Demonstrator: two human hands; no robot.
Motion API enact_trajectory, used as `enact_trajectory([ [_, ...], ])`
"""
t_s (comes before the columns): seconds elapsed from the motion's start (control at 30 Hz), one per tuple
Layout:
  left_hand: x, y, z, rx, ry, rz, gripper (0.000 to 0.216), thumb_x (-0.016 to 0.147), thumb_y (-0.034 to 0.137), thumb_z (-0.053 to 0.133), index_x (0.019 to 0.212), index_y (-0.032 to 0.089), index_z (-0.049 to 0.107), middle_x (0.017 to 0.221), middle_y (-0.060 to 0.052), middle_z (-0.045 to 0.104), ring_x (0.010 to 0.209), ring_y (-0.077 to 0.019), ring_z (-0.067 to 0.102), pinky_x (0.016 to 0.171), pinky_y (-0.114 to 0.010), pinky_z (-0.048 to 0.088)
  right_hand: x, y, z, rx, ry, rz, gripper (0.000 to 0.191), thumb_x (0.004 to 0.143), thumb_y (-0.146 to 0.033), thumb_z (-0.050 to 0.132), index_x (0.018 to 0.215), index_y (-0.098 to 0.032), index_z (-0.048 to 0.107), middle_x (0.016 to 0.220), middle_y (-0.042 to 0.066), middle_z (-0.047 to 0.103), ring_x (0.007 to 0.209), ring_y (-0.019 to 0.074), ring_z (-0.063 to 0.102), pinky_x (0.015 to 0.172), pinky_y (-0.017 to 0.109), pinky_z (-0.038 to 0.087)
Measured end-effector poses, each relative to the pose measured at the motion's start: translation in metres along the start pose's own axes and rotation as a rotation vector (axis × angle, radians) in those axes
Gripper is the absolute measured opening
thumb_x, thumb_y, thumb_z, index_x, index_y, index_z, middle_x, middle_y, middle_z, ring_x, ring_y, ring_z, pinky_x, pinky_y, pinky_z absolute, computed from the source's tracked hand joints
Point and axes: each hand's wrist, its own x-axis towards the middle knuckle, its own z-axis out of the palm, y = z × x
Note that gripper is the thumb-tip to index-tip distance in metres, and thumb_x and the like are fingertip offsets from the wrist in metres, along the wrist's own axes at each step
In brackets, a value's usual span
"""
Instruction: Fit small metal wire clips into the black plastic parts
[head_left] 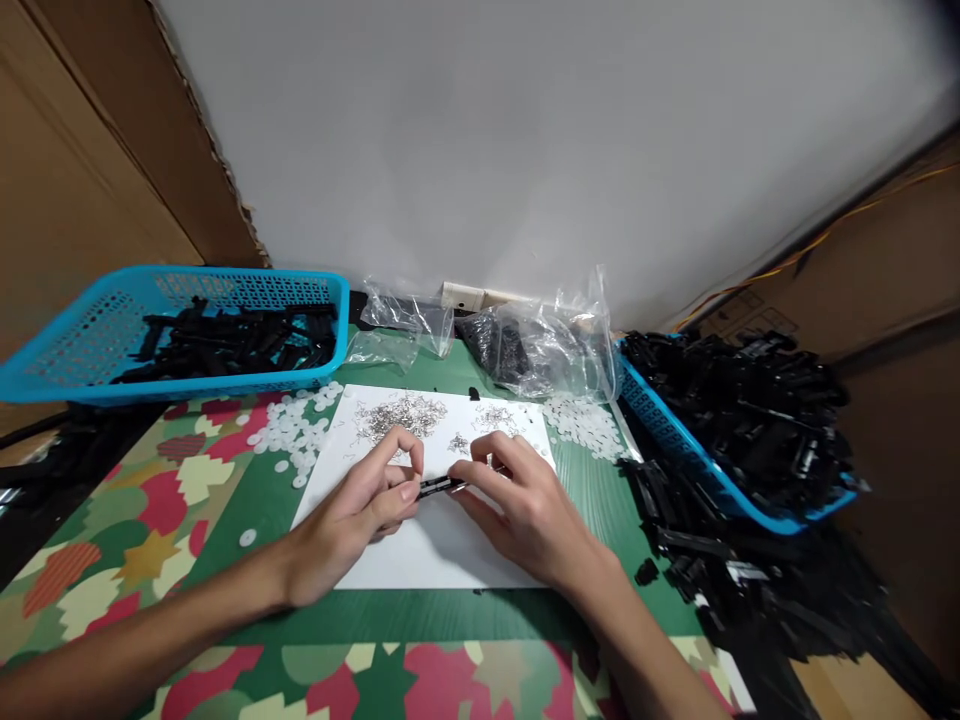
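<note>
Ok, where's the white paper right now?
In the head view, the white paper lies centrally on the green surface, beneath the left hand and right hand, between two scatterings of white discs.

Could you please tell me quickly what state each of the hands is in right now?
Left hand: closed, holding one end of a slim black part.
Right hand: curled at the part's other end; whether it grips cannot be told.

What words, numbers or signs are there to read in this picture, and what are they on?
No readable words, brands or numbers anywhere.
Cardboard on the right: faint printed outlines, too unclear to make out.
Small black piece being held: no marking I can read.
White sheet: no writing shows.
</note>
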Motion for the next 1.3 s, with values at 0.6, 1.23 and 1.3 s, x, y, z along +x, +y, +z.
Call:
enact_trajectory([
  [0.6,-0.001,0.008,0.0,0.525,-0.107,0.123,0.037,0.113,0.044,0.037,0.103,0.02,0.064,0.077,0.0,0.057,0.067,-0.0141,0.049,0.067,-0.03,0.038,-0.117,0.01,-0.07,-0.414,0.212,0.884,0.028,0.093,-0.052,0.067,0.087,-0.025,0.073,0.078,0.001,0.069,0.069,0.0207,0.062,0.066,0.033,0.045],
  [1.23,-0.001,0.005,0.002,0.753,-0.211,0.237,0.036,0.113,0.034,0.036,0.105,0.02,0.068,0.067,0.001,0.052,0.06,-0.0153,0.049,0.064,-0.032,0.037,-0.144,0.008,-0.053,-0.531,0.228,1.056,0.036,0.091,-0.059,0.065,0.085,-0.026,0.079,0.072,0.006,0.072,0.065,0.0279,0.058,0.064,0.036,0.042],
  [1.3,-0.001,0.006,0.001,0.663,-0.214,0.162,0.037,0.113,0.038,0.037,0.107,0.02,0.068,0.067,0.001,0.057,0.06,-0.0156,0.054,0.066,-0.031,0.04,-0.148,0.015,-0.052,-0.505,0.173,1.021,0.039,0.093,-0.061,0.063,0.083,-0.025,0.078,0.072,0.007,0.072,0.063,0.0271,0.059,0.066,0.037,0.042],
])
